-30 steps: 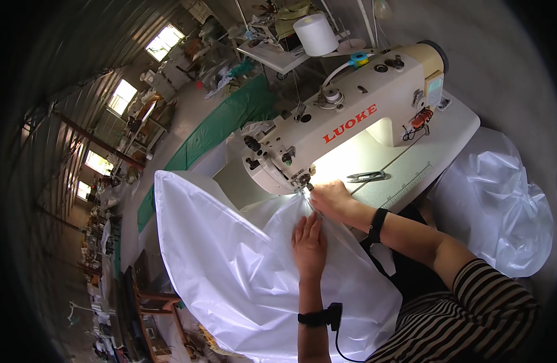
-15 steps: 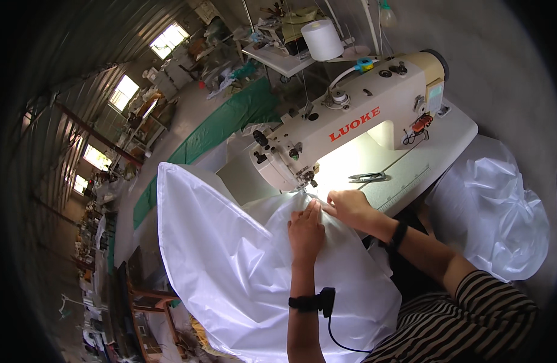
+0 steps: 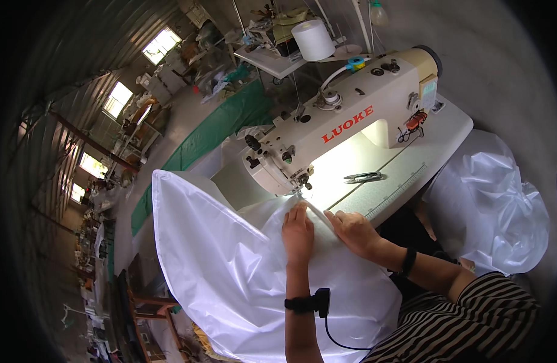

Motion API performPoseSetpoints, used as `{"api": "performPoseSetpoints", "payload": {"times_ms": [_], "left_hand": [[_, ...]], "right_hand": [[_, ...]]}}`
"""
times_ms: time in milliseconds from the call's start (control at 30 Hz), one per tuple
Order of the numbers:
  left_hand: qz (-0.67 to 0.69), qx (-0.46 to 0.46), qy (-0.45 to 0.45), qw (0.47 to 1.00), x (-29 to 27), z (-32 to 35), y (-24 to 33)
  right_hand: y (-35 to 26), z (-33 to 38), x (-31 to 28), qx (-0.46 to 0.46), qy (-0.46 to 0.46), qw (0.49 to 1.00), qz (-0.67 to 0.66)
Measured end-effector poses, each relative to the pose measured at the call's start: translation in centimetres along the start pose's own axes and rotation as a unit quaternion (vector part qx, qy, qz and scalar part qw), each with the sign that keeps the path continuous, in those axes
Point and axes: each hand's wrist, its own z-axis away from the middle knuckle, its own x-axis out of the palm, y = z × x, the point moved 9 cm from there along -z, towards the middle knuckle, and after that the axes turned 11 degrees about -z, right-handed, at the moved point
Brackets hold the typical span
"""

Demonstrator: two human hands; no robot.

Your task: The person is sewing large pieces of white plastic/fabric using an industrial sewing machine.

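A large sheet of glossy white fabric drapes over the front of a sewing machine and hangs down over my lap. One edge of it runs up to the needle area under the lit machine head. My left hand lies on the fabric just below the presser foot, palm down with its fingers stretched forward. To its right, my right hand pinches the folded fabric edge between thumb and fingers. Thread snips rest on the machine bed beyond my right hand.
A bundle of shiny white material sits at the right beside the table. A white thread cone stands behind the machine. Green cloth stretches along the floor at the left, and a wooden stool stands lower left.
My right hand has drawn back from the needle toward me, along the fabric edge. My left hand stays on the fabric below the presser foot. The view has shifted slightly.
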Motion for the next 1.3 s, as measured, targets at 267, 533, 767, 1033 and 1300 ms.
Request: {"api": "performPoseSetpoints", "payload": {"times_ms": [267, 533, 767, 1033, 1300], "left_hand": [[-0.112, 0.029, -0.002, 0.993, -0.1, 0.0, 1.5], [-0.119, 0.019, -0.012, 0.993, -0.1, 0.0, 1.4], [-0.078, 0.010, -0.040, 0.996, 0.5, 0.3, 0.5], [-0.094, 0.026, -0.025, 0.995, 0.5, 0.6, 0.4], [-0.101, 0.031, -0.032, 0.994, 0.0, 0.7, 0.8]], "right_hand": [[2.7, -1.4, 0.5, 0.102, -0.049, 0.992, -0.058], [4.7, -4.0, 3.7, 0.149, -0.058, 0.986, -0.054], [0.7, -4.7, 5.5, -0.021, -0.199, 0.976, 0.081], [5.0, -7.7, 3.3, -0.021, -0.090, 0.991, -0.100], [4.4, -8.8, 6.2, 0.002, -0.141, 0.989, -0.047]]}}
